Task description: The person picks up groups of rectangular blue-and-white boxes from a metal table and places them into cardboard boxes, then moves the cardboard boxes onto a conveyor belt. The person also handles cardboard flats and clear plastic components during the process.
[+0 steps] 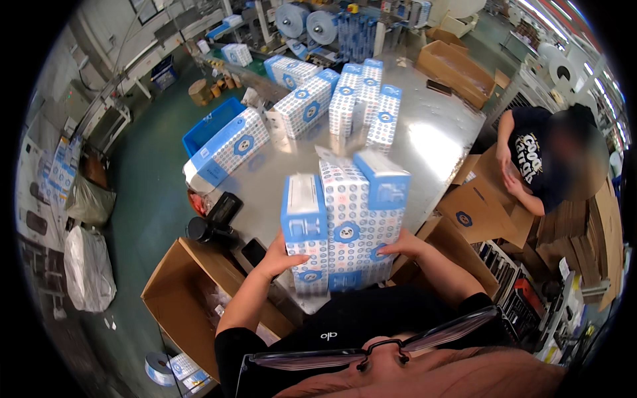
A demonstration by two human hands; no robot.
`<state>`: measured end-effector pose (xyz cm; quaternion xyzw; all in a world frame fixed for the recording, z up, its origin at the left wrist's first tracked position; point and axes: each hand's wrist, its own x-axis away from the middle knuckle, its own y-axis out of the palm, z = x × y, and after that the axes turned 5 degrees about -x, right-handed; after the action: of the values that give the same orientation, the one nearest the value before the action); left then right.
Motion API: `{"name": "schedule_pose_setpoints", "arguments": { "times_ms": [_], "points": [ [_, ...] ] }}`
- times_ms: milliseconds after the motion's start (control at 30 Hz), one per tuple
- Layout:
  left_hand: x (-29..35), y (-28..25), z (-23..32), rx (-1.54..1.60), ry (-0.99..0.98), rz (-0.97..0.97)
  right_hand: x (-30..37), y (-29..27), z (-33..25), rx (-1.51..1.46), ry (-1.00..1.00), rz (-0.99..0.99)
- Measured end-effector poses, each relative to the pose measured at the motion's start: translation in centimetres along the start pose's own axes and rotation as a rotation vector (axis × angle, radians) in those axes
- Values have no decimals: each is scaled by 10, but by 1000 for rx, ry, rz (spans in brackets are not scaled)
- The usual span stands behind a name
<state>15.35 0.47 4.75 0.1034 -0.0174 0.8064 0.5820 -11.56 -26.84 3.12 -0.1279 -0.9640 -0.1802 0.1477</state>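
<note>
Three tall blue-and-white wrapped packs with a small round animal print stand pressed side by side at the near edge of the metal table (415,142). Against the left pack (304,229) my left hand (282,255) is closed, thumb on its near face. On the other side my right hand (403,245) grips the right pack (387,189). Between them, the middle pack (346,212) stands with its blue end down and loose film at its top. Farther back, several similar packs (305,106) stand or lie on the table.
An open cardboard box (186,259) is at my left, another (441,242) at my right. Near my left arm are a phone (253,252) and a black device (224,209). A blue bin (211,126) adjoins the table. At right, a co-worker (531,159) handles a carton.
</note>
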Motion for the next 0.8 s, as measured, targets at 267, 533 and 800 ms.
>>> {"name": "schedule_pose_setpoints", "arguments": {
  "times_ms": [267, 533, 800],
  "points": [
    [-51, 137, 25, -129, 387, -183, 172, -35, -105, 613, -495, 327],
    [-37, 293, 20, -551, 348, -686, 380, -63, -158, 527, -121, 344],
    [8, 153, -71, -224, 33, 618, 270, -202, 100, 1072, 365, 795]
  ]
}}
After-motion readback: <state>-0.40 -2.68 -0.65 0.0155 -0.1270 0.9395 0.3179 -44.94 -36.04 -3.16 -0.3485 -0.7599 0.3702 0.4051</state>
